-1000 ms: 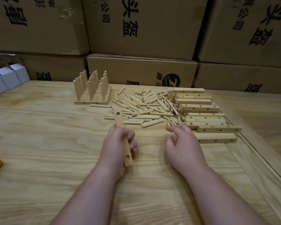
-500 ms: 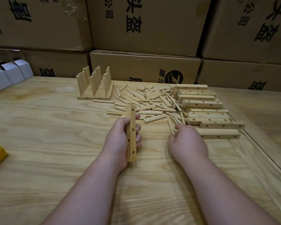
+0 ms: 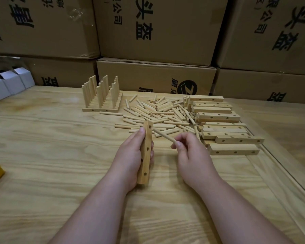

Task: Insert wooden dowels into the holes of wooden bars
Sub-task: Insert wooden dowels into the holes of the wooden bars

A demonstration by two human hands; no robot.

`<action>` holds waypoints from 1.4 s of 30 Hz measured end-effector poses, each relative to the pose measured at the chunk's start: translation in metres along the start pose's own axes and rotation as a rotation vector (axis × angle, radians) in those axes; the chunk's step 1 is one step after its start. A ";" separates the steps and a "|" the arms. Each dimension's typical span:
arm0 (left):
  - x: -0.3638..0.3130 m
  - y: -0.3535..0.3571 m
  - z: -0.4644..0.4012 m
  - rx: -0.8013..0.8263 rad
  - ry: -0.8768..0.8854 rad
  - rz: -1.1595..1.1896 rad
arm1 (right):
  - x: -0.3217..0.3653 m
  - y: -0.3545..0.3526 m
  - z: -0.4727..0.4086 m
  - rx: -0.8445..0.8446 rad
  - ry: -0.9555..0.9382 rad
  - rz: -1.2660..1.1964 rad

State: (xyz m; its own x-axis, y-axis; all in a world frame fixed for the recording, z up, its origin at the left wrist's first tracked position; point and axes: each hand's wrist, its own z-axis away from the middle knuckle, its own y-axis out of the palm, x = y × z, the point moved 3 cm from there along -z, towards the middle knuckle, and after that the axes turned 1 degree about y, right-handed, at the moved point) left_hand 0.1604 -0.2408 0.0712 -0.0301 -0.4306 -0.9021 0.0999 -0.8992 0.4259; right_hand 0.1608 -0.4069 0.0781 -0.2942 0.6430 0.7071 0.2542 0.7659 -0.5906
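Now lifted clear of the loose pile (image 3: 158, 115) on the tabletop (image 3: 60, 155), pinched in right hand (image 3: 190, 152): one dowel (image 3: 163, 135), tip aimed at top hole of upright bar (image 3: 146, 152) gripped in left hand (image 3: 130, 155); insertion judged imminent, not yet begun.

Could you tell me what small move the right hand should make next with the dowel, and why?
Probably push the dowel into the bar's top hole. The right hand pinches its near end, its far tip already sits at that hole, and the left hand holds the bar with its holes facing right.
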 end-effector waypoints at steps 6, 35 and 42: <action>0.003 -0.002 -0.002 -0.006 -0.042 0.065 | -0.001 0.001 -0.001 -0.044 -0.046 -0.076; 0.002 0.000 0.001 0.025 0.003 -0.035 | -0.001 -0.011 -0.002 -0.209 -0.022 -0.347; -0.005 -0.003 -0.006 -0.064 -0.133 0.211 | -0.012 -0.008 -0.011 -0.150 0.175 -0.037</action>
State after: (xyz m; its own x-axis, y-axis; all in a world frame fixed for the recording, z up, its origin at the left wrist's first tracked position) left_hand 0.1662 -0.2357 0.0742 -0.1322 -0.6183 -0.7747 0.1802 -0.7835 0.5946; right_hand 0.1719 -0.4212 0.0786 -0.1447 0.5932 0.7919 0.3845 0.7711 -0.5074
